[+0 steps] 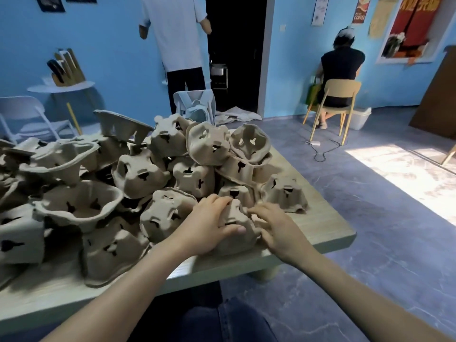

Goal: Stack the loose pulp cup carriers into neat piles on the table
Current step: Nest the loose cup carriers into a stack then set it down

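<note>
A big heap of grey-brown pulp cup carriers covers the wooden table, most lying upside down and tumbled over each other. Near the table's front right edge one upturned carrier sits between my hands. My left hand wraps its left side, thumb across the front. My right hand touches its right side with spread, curled fingers. A lone upturned carrier rests just behind, to the right.
The table's right edge drops to a grey marble floor. A white chair with a pale backpack stands behind the table. One person stands at the dark doorway; another sits on a wooden chair. A cable lies on the floor.
</note>
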